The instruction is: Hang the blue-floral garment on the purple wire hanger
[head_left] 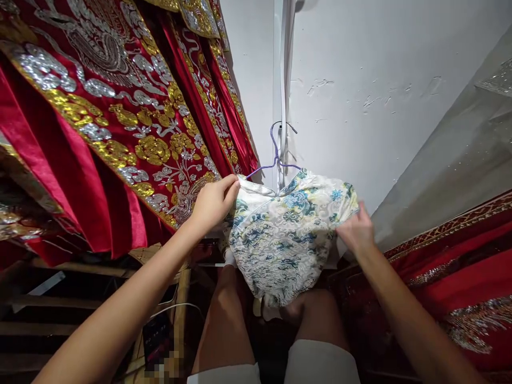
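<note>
A white dress with a blue and green floral pattern (286,234) hangs on a purple wire hanger (275,154) in front of the white wall. My left hand (214,202) is closed on the dress's left shoulder, next to the hanger's arm. At the right shoulder and sleeve edge, my right hand (357,232) pinches the cloth. The dress's lower part drapes down over my knees.
Red garments with gold and silver embroidery (120,117) hang at the left. More red embroidered cloth (460,266) lies at the right under clear plastic. A white pipe (282,80) runs down the wall. Wooden slats (80,298) and a cable sit at lower left.
</note>
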The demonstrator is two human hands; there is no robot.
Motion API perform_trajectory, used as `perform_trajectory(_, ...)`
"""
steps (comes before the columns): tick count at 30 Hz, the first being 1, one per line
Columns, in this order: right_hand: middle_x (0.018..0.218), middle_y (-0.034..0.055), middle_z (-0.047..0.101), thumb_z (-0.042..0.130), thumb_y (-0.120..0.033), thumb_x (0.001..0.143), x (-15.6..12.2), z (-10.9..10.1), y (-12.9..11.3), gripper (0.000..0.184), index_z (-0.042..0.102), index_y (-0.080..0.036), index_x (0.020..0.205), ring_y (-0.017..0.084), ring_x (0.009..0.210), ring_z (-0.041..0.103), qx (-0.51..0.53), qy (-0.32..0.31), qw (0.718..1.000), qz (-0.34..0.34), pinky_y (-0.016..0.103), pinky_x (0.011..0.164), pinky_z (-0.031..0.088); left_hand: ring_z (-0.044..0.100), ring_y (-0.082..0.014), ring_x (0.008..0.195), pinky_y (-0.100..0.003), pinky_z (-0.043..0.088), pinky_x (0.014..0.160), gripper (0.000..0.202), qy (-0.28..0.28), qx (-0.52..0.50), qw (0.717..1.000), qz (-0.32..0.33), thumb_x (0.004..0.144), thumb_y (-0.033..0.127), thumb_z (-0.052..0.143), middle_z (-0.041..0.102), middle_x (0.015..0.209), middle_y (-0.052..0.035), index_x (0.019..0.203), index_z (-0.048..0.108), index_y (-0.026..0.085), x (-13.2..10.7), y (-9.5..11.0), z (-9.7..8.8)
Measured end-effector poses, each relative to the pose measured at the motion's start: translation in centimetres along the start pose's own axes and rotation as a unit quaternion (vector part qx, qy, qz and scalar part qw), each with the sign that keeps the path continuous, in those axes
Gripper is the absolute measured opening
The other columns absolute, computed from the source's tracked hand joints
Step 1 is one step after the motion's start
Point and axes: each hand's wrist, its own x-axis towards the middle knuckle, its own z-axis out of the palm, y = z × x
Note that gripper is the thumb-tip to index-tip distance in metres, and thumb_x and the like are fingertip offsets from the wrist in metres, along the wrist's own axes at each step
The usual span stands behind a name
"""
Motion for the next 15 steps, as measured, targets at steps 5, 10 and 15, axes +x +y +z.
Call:
perform_trajectory(5, 0.113, 0.009, 0.075, 0.052, -0.047, 0.097, 1.8, 2.6, -6.2, 0.033, 0.072, -0.023, 0.109, 0.027, 0.123, 0.066, 0.009, -0.032, 0.999, -0.027, 0.048, 0.108, 0.052, 0.042, -0.0148, 0.062, -0.027, 0.028, 0.06, 0.039, 0.066, -0.111, 0.991, -0.033, 0.101, 0.042, 0.038, 0.045, 0.064, 0.0015, 0.069, 0.042, 0.02, 1.2, 0.4, 1.5)
perform_trajectory(10, 0.109, 0.008, 0.073, 0.053, -0.068, 0.091, -1.8, 6.9, -8.8, 0.049, 0.071, -0.027, 0.108, 0.027, 0.113, 0.068, -0.059, -0.242, 0.968, 0.005, 0.042, 0.095, 0.057, 0.039, -0.0132, 0.062, -0.027, 0.027, 0.06, 0.04, 0.111, -0.152, 0.981, -0.044, 0.095, 0.047, 0.055, 0.039, 0.063, 0.0042, 0.068, 0.041, 0.021, 1.5, -1.2, 3.2)
perform_trajectory(15, 0.087, 0.0037, 0.068, 0.078, -0.058, 0.081, -4.6, 6.9, -5.0, 0.044, 0.074, -0.018, 0.1, 0.019, 0.08, 0.064, -0.173, -0.439, 0.879, 0.067, 0.031, 0.075, 0.054, 0.035, -0.0132, 0.061, -0.028, 0.03, 0.06, 0.047, 0.213, -0.196, 0.956, -0.052, 0.098, 0.053, 0.048, 0.035, 0.062, 0.0041, 0.066, 0.033, 0.022, -1.6, -3.5, 6.4)
